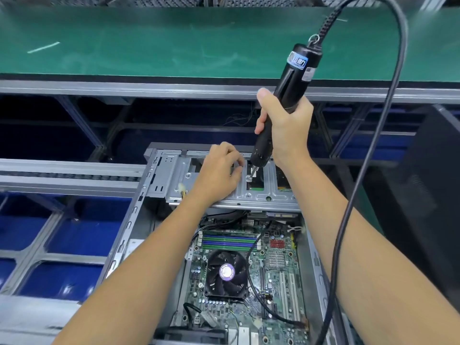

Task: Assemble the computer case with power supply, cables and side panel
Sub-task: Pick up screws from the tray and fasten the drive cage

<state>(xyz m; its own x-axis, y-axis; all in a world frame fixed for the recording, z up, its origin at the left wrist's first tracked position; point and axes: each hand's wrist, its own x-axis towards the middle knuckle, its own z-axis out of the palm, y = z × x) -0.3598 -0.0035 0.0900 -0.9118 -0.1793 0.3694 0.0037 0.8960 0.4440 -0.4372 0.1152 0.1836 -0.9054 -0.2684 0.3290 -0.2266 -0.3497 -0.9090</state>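
One open case [159, 192], one driver [286, 100], your two hands on the job. Your right hand [286, 128] is wrapped around the black driver, which tilts top-right, bit down on a screw [249, 178] in the grey drive bracket [258, 195]. Your left hand [219, 175] rests beside it, fingers curled; I can't tell whether it's holding anything. Motherboard [273, 270] and fan [226, 272] lie below.

Green conveyor belt [174, 41] beyond, blue bins [62, 277] under grey metal framing [74, 170], left
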